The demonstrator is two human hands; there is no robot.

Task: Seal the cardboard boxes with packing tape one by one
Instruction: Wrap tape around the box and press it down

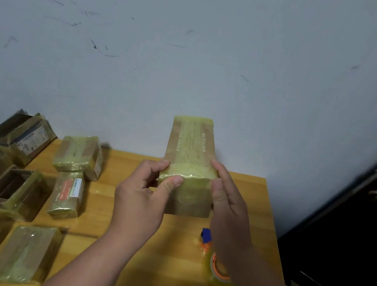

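Both hands hold 1 cardboard box [188,165] above the far middle of the wooden table [118,226], its long top face tilted up toward the wall [199,44] and banded with yellowish tape. The left hand [141,200] grips the near left corner, thumb pressed on the taped edge; the right hand [225,199] lies with straight fingers flat against the right side. A tape roll [218,272] sits near the table's right edge, partly behind the right forearm. Other boxes [78,156] crowd the left side, some open, several overhanging the left edge. Bare wood lies between them and the hands.
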